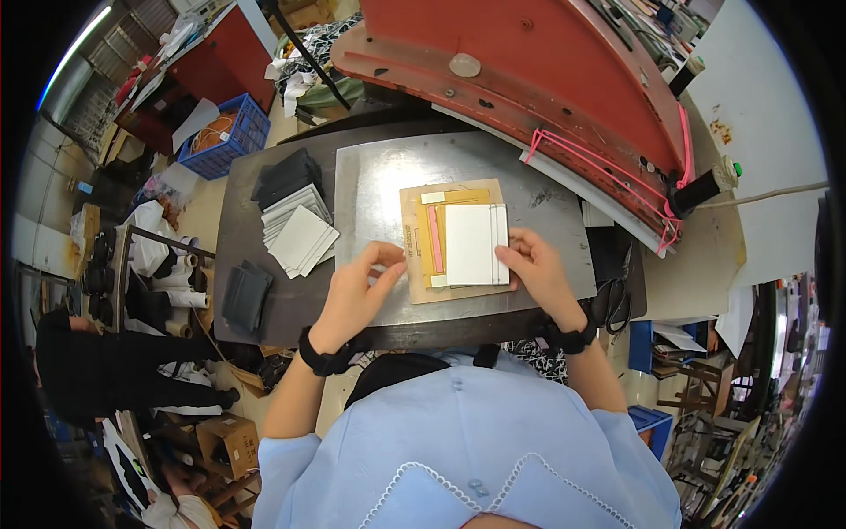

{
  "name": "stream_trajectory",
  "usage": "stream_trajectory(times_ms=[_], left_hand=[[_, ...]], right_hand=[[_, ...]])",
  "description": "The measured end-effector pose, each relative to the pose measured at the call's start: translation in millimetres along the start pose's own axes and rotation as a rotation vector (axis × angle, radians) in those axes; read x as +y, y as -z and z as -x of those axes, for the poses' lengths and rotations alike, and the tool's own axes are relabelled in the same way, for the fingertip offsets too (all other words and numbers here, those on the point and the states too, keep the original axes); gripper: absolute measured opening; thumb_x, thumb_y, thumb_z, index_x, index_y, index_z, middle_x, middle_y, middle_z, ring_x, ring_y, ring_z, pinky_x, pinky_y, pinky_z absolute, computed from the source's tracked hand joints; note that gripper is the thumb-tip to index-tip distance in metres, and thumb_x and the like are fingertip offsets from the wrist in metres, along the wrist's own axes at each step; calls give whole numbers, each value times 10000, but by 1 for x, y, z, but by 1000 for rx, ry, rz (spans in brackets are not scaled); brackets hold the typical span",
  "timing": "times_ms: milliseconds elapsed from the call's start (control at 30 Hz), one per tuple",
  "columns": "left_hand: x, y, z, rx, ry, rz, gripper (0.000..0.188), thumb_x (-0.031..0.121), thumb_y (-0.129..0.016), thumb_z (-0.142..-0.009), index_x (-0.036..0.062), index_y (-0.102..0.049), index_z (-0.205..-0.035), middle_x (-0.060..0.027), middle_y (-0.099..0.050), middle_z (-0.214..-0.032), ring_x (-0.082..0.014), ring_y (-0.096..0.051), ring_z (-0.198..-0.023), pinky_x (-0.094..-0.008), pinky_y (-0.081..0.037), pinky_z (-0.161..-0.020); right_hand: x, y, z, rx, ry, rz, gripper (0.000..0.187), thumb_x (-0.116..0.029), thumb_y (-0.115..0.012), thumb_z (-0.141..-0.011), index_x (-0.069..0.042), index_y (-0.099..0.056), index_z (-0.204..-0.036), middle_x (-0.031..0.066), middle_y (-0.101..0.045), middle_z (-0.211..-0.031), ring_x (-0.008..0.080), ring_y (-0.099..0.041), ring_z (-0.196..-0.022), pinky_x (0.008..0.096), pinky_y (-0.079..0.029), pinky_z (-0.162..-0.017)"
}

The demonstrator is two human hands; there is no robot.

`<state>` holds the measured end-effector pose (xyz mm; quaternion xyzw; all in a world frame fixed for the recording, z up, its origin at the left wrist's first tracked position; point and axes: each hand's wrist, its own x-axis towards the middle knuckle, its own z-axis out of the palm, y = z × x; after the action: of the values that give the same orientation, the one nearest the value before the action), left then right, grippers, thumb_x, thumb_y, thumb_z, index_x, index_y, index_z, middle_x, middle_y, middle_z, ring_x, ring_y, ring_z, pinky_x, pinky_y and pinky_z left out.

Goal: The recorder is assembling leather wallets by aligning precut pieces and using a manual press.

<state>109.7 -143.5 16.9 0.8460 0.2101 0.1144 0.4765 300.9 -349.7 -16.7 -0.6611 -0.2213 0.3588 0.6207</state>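
Note:
On a metal plate (374, 189) lies a brown board (483, 294) bearing a yellow frame-like template (426, 231) with a pink strip (437, 240). A white rectangular card (471, 247), with dark lines along its right side, covers the template's right part. My right hand (542, 269) pinches the card's right edge, its thumb on top. Beside the board's left edge is my left hand (366, 278), fingers bent, thumb and forefinger apart with nothing visible between them. To its left, white cards (301, 240) lie fanned in a stack next to black pieces (289, 176).
A red machine head (493, 57) with pink cord (608, 167) overhangs the far right of the dark table (242, 203). Another black stack (247, 297) sits near the left edge. Scissors (612, 300) lie at right. A blue crate (231, 137) stands beyond; a person (115, 361) is at left.

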Motion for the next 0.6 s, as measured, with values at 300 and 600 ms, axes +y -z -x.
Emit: stream_trajectory(times_ms=[300,600], left_hand=[[-12,-20,-34,0,-411,-354,358,151,-692,-873,13,-607,-1193,-169,-603,-1289,-361,-534,-1223,-420,-448,-1010],[-16,-28,-38,-14,-456,-413,439,166,-694,-869,-10,-576,-1253,-165,-555,-1372,-363,-497,-1274,-422,-437,-1032]], right_hand=[[3,-19,-27,83,60,168,303,-172,-667,-934,12,-582,-1159,-11,-632,-753,21,-507,-550,185,-363,-436],[11,-22,-29,136,118,214,296,-132,-685,-922,35,-583,-1145,-5,-621,-740,26,-533,-621,186,-393,-532]])
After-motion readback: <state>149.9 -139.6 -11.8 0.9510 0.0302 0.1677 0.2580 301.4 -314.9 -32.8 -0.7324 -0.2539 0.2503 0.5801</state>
